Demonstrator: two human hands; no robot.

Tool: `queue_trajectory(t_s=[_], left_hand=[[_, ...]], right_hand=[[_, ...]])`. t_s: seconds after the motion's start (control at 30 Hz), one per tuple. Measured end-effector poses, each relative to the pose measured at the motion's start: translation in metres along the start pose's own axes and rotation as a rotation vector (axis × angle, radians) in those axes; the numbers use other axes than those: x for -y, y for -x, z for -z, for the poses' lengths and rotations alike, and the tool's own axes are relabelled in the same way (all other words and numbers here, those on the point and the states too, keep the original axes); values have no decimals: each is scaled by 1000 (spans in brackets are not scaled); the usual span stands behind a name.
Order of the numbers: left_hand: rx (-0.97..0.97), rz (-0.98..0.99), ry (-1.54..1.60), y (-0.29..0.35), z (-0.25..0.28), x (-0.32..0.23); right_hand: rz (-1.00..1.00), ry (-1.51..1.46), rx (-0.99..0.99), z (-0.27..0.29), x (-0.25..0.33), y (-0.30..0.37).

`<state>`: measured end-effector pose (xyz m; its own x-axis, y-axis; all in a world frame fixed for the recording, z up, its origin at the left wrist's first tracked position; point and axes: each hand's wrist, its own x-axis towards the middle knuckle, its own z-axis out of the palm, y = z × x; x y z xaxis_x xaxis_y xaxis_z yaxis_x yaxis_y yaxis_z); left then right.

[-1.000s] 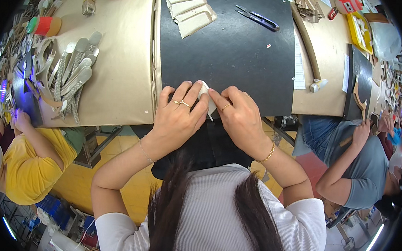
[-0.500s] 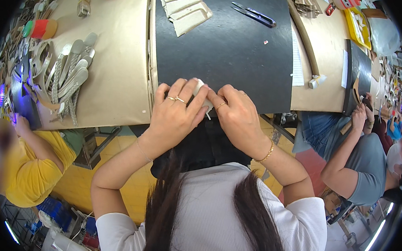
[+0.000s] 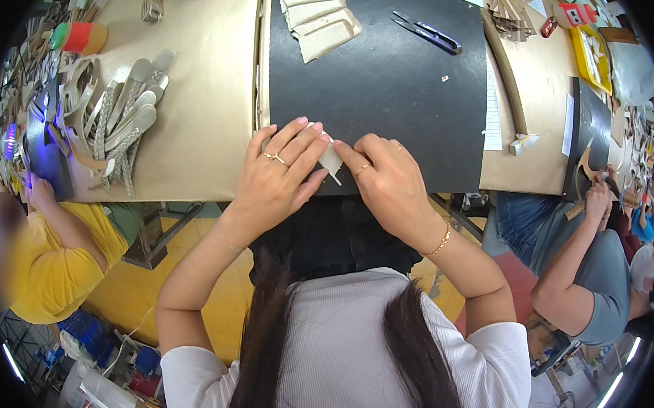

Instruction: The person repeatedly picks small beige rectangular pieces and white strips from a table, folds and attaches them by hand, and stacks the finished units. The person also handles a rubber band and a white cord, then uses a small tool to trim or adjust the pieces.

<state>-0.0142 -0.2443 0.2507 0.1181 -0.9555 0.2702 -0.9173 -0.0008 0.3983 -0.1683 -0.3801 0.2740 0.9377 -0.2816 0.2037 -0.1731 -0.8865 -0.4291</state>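
Observation:
At the near edge of the black mat [image 3: 396, 80], a small off-white piece [image 3: 331, 161] of thin material lies between my hands, with a narrow tail pointing toward me. My left hand [image 3: 280, 167] lies over its left side, fingers stretched out and fingertips touching it, the thumb apart below. On the other side, my right hand [image 3: 387, 174] has its fingers curled, with the index finger and thumb closed at the piece's right edge. Its far part is hidden under my fingers. Farther up the mat lie overlapping off-white pieces [image 3: 318, 23] and dark blue thread snips [image 3: 430, 34].
To the left lies a pile of grey and braided straps [image 3: 125, 110], with a red-labelled jar [image 3: 79, 37] behind. A long brown stick [image 3: 506, 80] with a white end and a yellow tray [image 3: 591, 59] lie at right. People work on both sides.
My left hand's fingers have straightened and spread, and the thumb has moved away from the right hand. More of the off-white piece shows. The whole view has shifted slightly.

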Motion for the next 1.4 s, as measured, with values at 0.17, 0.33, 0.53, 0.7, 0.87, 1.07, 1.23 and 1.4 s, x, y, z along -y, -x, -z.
queue_trajectory(t_s=[0.17,0.33,0.53,0.7,0.87,1.07,1.23,1.4], left_hand=[[30,36,19,1,2,-2],[22,37,20,-2,4,-4],[49,81,68,-11,8,-8],[172,174,99,-28,22,-7],[245,229,199,-39,30,-4],[263,375,275,-34,29,-9],[221,609,561,-27,27,-11],[149,873,966,-12,40,-10]], right_hand=[[-11,17,23,5,0,17],[8,23,31,8,0,20],[82,189,98,13,9,15],[128,317,244,22,15,10],[-7,150,88,42,-26,-8],[-119,374,-352,30,-117,-74],[-274,311,-173,29,-125,-75],[-401,-180,-167,45,-87,-58]])
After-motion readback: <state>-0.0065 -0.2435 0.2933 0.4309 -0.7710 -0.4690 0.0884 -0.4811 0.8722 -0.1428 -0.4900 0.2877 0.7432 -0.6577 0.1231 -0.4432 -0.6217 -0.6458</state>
